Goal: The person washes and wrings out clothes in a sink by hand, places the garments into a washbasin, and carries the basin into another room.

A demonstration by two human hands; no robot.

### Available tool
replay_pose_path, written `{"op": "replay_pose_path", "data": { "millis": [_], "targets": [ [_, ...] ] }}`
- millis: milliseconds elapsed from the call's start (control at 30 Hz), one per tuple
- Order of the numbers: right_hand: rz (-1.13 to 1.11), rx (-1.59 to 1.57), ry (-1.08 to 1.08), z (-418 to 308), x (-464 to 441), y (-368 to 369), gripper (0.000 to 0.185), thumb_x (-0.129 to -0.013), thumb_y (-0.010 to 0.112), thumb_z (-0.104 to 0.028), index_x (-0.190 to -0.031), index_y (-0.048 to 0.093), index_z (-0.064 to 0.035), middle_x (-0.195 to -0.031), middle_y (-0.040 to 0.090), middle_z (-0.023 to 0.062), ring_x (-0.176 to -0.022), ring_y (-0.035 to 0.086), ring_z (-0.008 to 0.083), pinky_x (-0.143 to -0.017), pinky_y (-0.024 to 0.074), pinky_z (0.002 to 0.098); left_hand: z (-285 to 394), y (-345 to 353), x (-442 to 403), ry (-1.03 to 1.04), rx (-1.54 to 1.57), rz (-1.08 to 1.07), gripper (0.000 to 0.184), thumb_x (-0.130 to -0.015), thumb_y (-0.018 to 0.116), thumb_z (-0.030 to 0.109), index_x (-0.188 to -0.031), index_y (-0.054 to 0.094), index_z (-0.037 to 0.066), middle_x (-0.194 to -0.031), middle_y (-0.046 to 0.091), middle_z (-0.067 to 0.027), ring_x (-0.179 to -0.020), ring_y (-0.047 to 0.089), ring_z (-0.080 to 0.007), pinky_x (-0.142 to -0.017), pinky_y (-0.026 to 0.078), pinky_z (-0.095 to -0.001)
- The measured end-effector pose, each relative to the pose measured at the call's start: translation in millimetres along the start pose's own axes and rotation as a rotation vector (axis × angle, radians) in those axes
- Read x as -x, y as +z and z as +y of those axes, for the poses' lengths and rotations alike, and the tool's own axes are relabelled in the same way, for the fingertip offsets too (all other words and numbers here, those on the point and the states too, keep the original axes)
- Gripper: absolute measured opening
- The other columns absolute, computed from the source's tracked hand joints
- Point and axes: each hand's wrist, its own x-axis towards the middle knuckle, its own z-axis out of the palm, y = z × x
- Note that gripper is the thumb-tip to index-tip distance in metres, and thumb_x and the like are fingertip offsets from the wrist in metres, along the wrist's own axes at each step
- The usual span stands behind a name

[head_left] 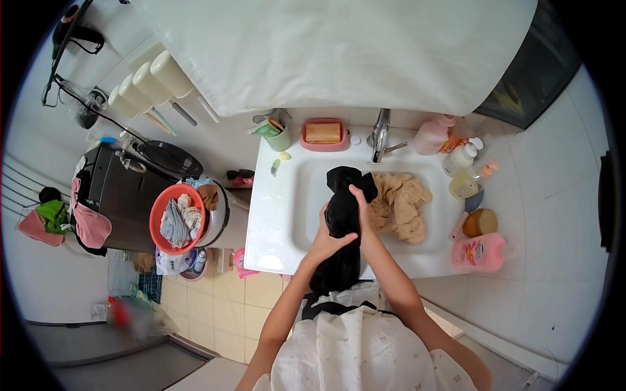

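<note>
In the middle of the frame, both hands grasp a bunched black cloth [343, 212] above the sink [261, 225]: the left hand [326, 241] curls around it with the thumb laid across, while the right hand [363, 218] grips its other side, slightly higher in the frame. The cloth's lower end trails toward the person's pale top [355, 348], crossing the line of the front rim. Good handling here likely means an even, firm grip from both sides, the whole length gathered over the basin and away from clothing, and clear of the beige cloth [401, 205] lying to its right. As for writing, the pink bottle [479, 252] at right carries a printed label, too small to read; the printed bag [171, 262] at lower left is equally illegible.
</note>
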Motion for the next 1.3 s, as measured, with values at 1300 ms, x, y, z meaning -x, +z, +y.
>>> {"op": "replay_pose_path", "data": {
  "millis": [1300],
  "targets": [
    [-0.389, 1.26, -0.448, 30, 5, 29, 0.059, -0.055, 0.075, -0.03, -0.097, 0.051, 0.0041, -0.09, 0.058, 0.0132, -0.085, 0.056, 0.0217, -0.076, 0.0423, 0.0291, 26, -65, -52, 0.301, 0.602, 0.765, 0.028, -0.076, 0.045, 0.017, -0.092, 0.051, -0.005, -0.088, 0.054, -0.0094, -0.079, 0.054, -0.0181, -0.074, 0.042, -0.0274]
  ]
}}
